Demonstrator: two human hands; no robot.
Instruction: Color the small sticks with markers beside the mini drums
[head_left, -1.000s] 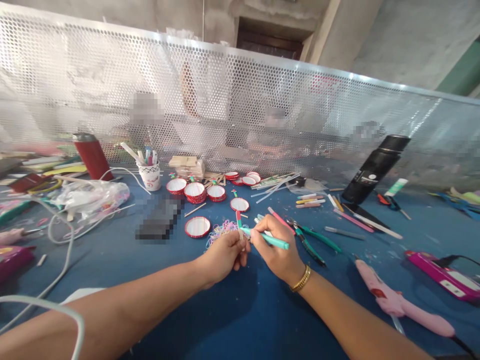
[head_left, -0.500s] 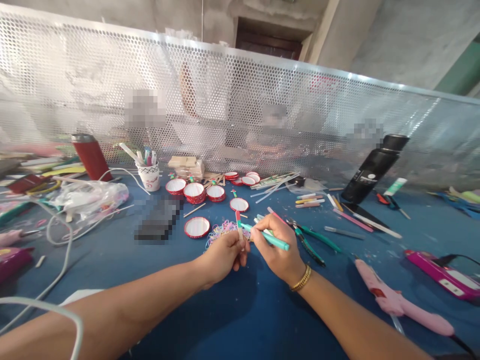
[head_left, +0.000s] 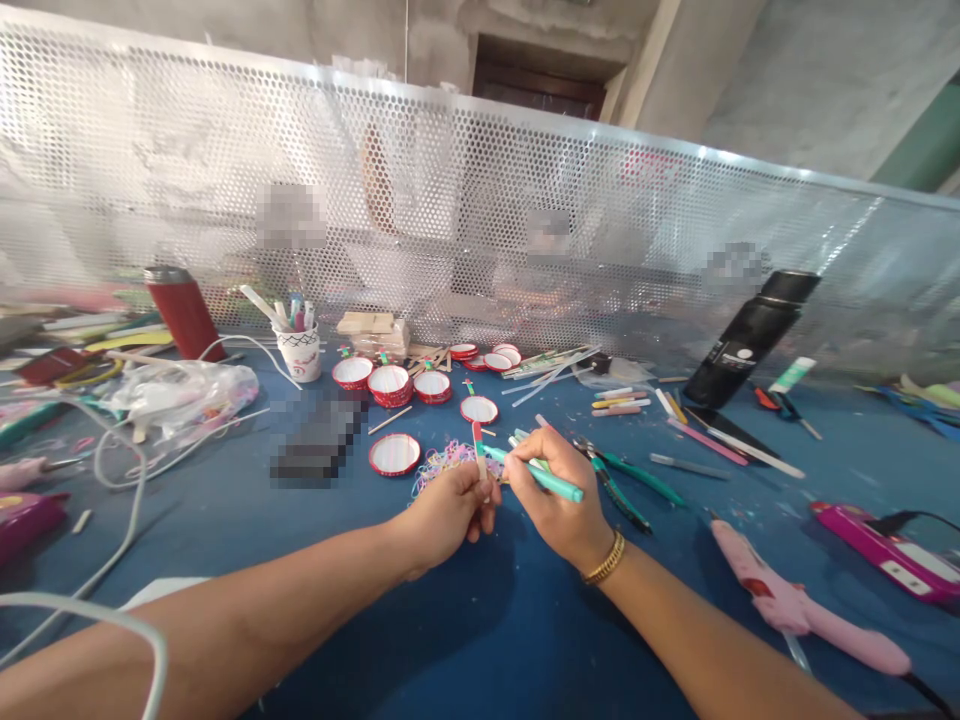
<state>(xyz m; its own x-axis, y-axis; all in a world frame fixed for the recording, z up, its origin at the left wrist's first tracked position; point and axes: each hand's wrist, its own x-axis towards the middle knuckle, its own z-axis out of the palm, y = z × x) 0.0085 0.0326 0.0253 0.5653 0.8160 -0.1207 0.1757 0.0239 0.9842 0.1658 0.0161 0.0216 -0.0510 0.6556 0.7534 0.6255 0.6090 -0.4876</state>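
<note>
Between the fingers of my left hand (head_left: 450, 503) stands a small wooden craft stick (head_left: 478, 440), red at its top with a green band below. My right hand (head_left: 559, 495) is closed around a teal marker (head_left: 551, 480), its tip touching or very near the stick's coloured part. Just behind my left hand lies a heap of pastel rubber bands (head_left: 442, 460). A round red-rimmed white disc (head_left: 394, 454) lies left of the heap, and another disc (head_left: 478, 409) with a small stick attached lies beyond it.
Green-handled pliers (head_left: 619, 490) lie right of my right hand. A pink glue gun (head_left: 802, 600) and a magenta power strip (head_left: 889, 550) are further right. A black bottle (head_left: 750, 340), a paper cup of pens (head_left: 298, 353) and a red flask (head_left: 184, 315) stand toward a perforated metal screen (head_left: 420, 200).
The marker and my right hand have shifted very slightly to the right. My left hand and the stick have barely moved.
</note>
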